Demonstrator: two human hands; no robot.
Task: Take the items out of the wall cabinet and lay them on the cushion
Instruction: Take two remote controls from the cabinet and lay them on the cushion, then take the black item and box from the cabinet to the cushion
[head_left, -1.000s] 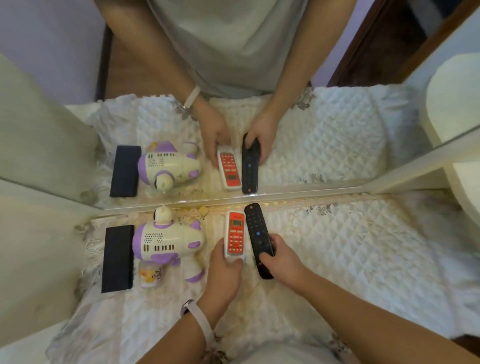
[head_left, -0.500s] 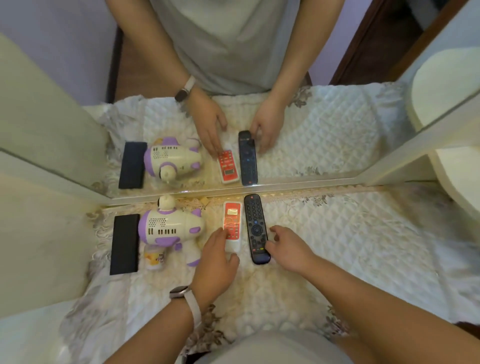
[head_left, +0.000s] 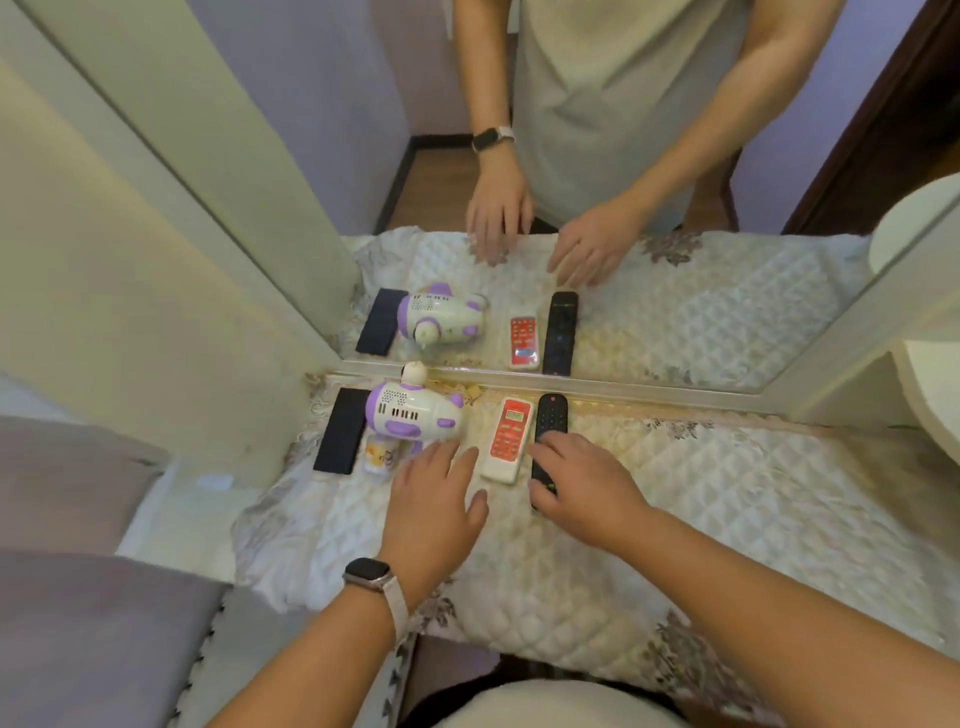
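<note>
Laying-down step looks finished: both spread, empty hands, left hand and right hand, hover over the red-faced white remote and black remote on the white quilted cushion; next likely calls for reaching back to the cabinet.

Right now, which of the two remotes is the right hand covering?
The black remote, the one farther right. The right hand lies over its lower half, while the red-and-white remote beside it lies uncovered.

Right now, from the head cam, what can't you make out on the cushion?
- Black remote: lower half is under the right hand; whether it is gripped or only touched is unclear.
- Small printed cup: partly behind the purple-and-white toy; print too small to read.
- White-and-red remote: button labels too small.
- Wall cabinet: not identifiable in frame.
- Left hand: palm down, underside hidden.
</note>
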